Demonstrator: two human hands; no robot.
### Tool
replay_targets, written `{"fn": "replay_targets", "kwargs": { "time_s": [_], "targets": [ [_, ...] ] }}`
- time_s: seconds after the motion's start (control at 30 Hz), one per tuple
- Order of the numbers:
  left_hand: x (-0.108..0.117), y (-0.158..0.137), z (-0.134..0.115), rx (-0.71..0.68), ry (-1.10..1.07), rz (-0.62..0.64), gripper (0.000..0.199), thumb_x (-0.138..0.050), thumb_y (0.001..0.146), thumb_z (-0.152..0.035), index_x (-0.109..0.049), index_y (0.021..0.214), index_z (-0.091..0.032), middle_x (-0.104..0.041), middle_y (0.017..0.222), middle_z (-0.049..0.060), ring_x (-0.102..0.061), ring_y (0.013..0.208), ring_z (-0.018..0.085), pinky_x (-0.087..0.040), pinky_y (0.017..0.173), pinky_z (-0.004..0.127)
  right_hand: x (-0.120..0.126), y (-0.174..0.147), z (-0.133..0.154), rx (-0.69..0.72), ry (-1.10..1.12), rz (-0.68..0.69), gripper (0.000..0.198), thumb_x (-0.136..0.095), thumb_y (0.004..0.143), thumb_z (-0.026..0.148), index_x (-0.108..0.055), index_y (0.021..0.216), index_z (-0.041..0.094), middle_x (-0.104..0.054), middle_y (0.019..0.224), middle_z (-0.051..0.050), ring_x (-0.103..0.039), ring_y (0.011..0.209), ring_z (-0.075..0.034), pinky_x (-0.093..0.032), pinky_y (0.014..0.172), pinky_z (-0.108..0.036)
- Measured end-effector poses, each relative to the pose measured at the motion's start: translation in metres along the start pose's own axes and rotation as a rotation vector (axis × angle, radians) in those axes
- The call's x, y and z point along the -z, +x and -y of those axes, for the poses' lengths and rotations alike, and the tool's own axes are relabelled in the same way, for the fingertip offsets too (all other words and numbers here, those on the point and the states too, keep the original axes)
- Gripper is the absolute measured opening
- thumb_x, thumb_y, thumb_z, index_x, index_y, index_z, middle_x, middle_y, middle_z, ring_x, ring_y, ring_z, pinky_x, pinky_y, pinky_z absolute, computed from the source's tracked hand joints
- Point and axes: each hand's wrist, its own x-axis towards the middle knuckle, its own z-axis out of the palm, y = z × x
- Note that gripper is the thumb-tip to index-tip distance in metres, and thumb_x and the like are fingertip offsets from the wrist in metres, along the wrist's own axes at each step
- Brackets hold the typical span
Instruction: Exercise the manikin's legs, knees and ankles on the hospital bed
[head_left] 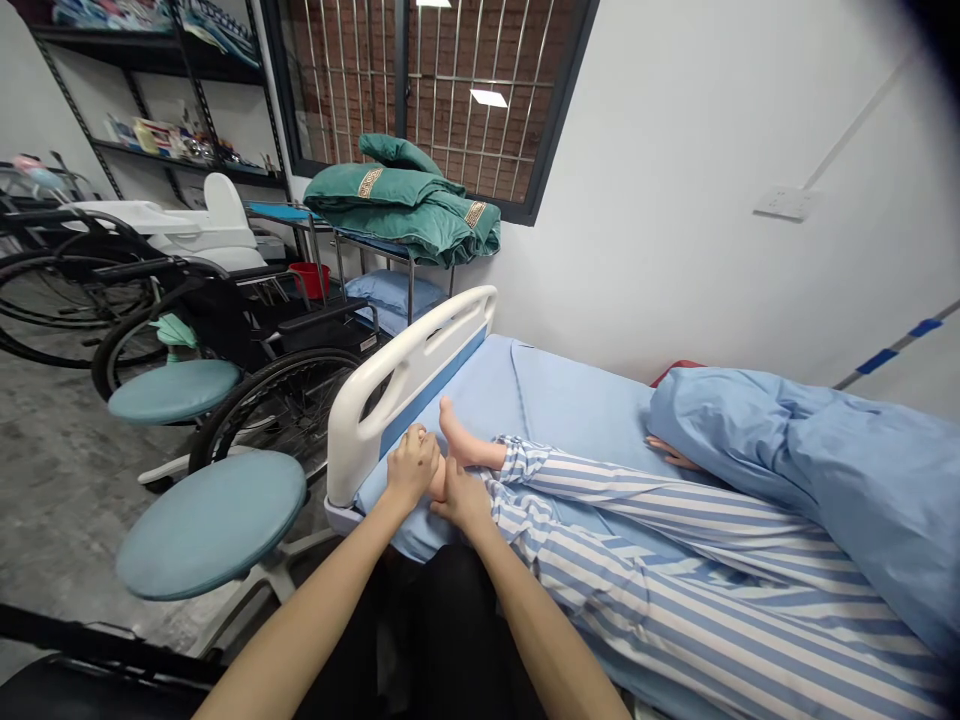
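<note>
A figure in blue-and-white striped trousers (637, 580) lies on the bed; I cannot tell whether it is a person or a manikin. My left hand (414, 466) is closed over the toe end of the nearer foot (438, 482), hiding most of it. At the ankle of that same leg, my right hand (466, 498) has its fingers wrapped round, close beside the left. The other foot (466, 442) rests bare on the sheet just beyond, toes upward, with neither hand holding it. A blue cover (810, 450) lies over the upper body, and a hand (673, 452) shows at its edge.
The white bed end board (412, 375) rises left of my hands. Round blue stools (214, 525) and a black wheelchair (247, 330) stand further left. Folded green quilts (405, 205) are stacked on a stand below the barred window. A white wall (675, 200) runs behind the bed.
</note>
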Motion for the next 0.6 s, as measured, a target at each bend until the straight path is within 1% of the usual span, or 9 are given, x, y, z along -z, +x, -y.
{"fn": "replay_targets", "kwargs": {
  "time_s": [0.07,0.17,0.27,0.4,0.5,0.6],
  "targets": [
    [0.001,0.003,-0.001,0.044,0.039,0.046,0.035,-0.023,0.086,-0.025,-0.058,0.090,-0.020,-0.053,0.096,0.010,-0.054,0.073,0.018,-0.036,0.052,0.026,0.000,0.000,0.000,0.001,-0.005,-0.004,0.058,-0.060,0.062,0.040,-0.031,0.108,0.018,-0.053,0.095,-0.009,-0.057,0.076,-0.025,-0.040,0.061,-0.032],
    [0.004,0.007,-0.001,0.074,0.075,0.097,0.038,-0.020,0.086,-0.025,-0.056,0.095,-0.019,-0.056,0.086,0.009,-0.056,0.064,0.018,-0.036,0.051,0.027,0.000,0.000,0.001,0.004,-0.013,-0.005,0.057,-0.059,0.062,0.038,-0.031,0.107,0.018,-0.053,0.096,-0.010,-0.056,0.076,-0.024,-0.040,0.062,-0.033],
    [0.008,0.013,0.000,0.080,0.102,0.127,0.040,-0.019,0.085,-0.023,-0.055,0.099,-0.014,-0.058,0.081,0.011,-0.057,0.067,0.023,-0.038,0.055,0.032,0.000,0.000,0.002,-0.002,-0.015,-0.009,0.058,-0.060,0.061,0.039,-0.032,0.107,0.018,-0.054,0.096,-0.009,-0.057,0.076,-0.025,-0.040,0.061,-0.032],
    [0.014,0.024,0.000,0.060,0.116,0.195,0.039,-0.023,0.083,-0.023,-0.059,0.088,-0.009,-0.059,0.076,0.016,-0.058,0.074,0.028,-0.040,0.060,0.036,0.001,0.000,0.002,-0.008,-0.020,-0.010,0.055,-0.059,0.062,0.038,-0.033,0.106,0.018,-0.055,0.096,-0.010,-0.057,0.076,-0.025,-0.040,0.060,-0.032],
    [0.019,0.036,0.001,0.074,0.118,0.263,0.034,-0.030,0.080,-0.022,-0.061,0.085,-0.008,-0.060,0.080,0.017,-0.058,0.076,0.027,-0.041,0.062,0.036,0.000,0.000,0.002,0.000,-0.016,-0.019,0.055,-0.059,0.063,0.039,-0.033,0.107,0.018,-0.055,0.096,-0.011,-0.057,0.076,-0.025,-0.040,0.060,-0.032],
    [0.022,0.048,0.001,0.058,0.139,0.381,0.030,-0.035,0.078,-0.021,-0.062,0.086,-0.010,-0.062,0.080,0.015,-0.059,0.076,0.026,-0.042,0.061,0.034,-0.001,0.001,0.002,-0.005,-0.021,-0.004,0.058,-0.058,0.062,0.039,-0.031,0.108,0.018,-0.054,0.097,-0.011,-0.057,0.075,-0.025,-0.040,0.059,-0.032]
  ]
}}
